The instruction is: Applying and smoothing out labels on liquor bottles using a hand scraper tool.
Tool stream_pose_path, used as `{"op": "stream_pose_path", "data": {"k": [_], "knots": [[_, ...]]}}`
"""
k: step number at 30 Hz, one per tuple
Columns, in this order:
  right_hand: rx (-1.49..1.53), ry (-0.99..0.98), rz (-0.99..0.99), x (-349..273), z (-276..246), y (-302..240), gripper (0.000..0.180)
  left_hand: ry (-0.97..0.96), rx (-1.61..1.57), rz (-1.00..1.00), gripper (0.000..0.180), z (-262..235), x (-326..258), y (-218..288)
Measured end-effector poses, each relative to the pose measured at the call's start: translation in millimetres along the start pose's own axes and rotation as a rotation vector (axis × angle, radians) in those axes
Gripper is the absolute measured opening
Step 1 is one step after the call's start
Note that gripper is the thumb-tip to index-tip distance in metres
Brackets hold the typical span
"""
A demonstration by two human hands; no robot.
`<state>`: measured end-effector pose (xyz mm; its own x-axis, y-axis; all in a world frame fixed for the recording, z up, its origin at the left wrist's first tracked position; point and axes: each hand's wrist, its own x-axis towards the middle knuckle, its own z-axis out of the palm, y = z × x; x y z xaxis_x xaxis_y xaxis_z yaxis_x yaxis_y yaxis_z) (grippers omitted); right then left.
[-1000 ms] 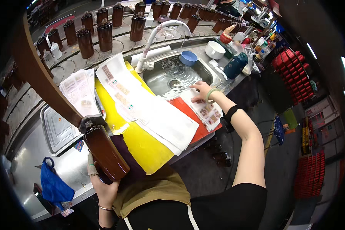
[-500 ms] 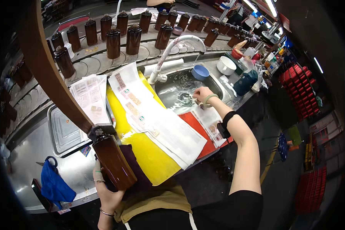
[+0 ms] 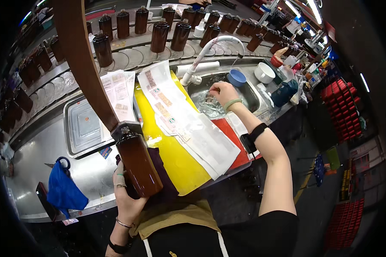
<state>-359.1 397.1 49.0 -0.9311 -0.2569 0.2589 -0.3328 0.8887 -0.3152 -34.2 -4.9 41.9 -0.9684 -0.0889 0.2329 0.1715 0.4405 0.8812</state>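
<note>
My left hand (image 3: 126,190) is wrapped round the lower side of a brown bottle (image 3: 139,165), tilted below the end of a wooden post (image 3: 85,60). A dark purple cloth (image 3: 163,175) lies against the bottle; the bottle's neck is partly hidden by the post's dark end. My right hand (image 3: 225,92) is over the water-filled sink (image 3: 255,92), fingers pinched on a printed label sheet (image 3: 209,99) that lies in the water. Several long label sheets (image 3: 193,132) lie on the yellow board (image 3: 176,171), beside a red board (image 3: 231,132).
A white curved faucet (image 3: 201,51) arches over the sink, near a blue bowl (image 3: 236,78) and white pot (image 3: 264,73). Brown bottles (image 3: 160,36) line the conveyor behind. At left are a metal tray (image 3: 79,126), scissors (image 3: 64,162) and blue cloth (image 3: 64,188).
My right hand has moved left and away from me with the label sheet, from the red board into the sink water. My left hand still holds the bottle. The whole view has shifted slightly.
</note>
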Motion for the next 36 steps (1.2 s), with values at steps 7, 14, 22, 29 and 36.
{"op": "stream_pose_path", "data": {"k": [7,14,22,29,36], "knots": [[0.223,0.108,-0.197,-57.1,-59.8,-125.1,0.007,-0.075,-0.019,-0.002,0.104,1.3,6.4,-2.6],[0.391,0.118,-0.342,-96.2,-56.8,-224.7,0.007,0.030,-0.023,0.002,0.111,4.6,-0.6,4.7],[0.427,0.118,-0.419,-106.3,-59.9,-245.4,0.009,0.065,-0.072,0.081,0.105,2.6,-0.3,-4.1],[0.432,0.128,-0.429,-111.6,-59.7,-250.4,0.009,0.062,0.249,0.207,0.102,5.3,3.3,13.6],[0.447,0.168,-0.421,-111.9,-66.7,-257.1,0.011,-0.121,-0.198,-0.088,0.109,-13.1,-3.1,-11.7]]}}
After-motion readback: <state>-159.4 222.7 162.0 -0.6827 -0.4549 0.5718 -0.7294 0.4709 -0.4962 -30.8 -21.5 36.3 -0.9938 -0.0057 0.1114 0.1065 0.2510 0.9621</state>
